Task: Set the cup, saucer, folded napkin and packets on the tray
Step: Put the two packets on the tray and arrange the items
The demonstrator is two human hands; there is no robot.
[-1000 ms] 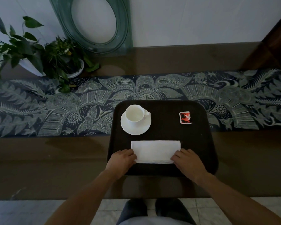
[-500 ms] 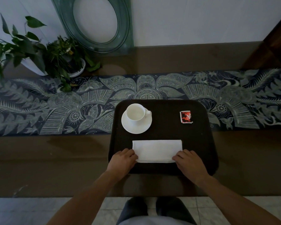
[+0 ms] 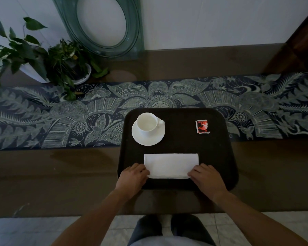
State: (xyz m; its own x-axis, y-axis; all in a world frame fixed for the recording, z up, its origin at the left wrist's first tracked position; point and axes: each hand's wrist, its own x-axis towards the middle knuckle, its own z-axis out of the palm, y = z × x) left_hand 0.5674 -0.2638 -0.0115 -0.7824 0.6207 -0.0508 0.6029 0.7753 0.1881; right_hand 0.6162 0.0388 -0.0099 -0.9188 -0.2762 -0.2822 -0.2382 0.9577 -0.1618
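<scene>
Napkin (image 3: 171,165) at tray's (image 3: 220,157) near edge, pinched at both ends by left hand (image 3: 132,176) and right hand (image 3: 207,178). Cup (image 3: 147,123) on saucer (image 3: 148,137) at far left corner; packet (image 3: 202,126) far right.

both hands (image 3: 132,177) unmoved on napkin (image 3: 170,166), nothing changed

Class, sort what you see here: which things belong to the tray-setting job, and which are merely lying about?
Part of the job:
tray
cup
saucer
folded napkin
red packet
left hand
right hand

Just lying about:
potted plants
patterned runner
oval glass frame
</scene>
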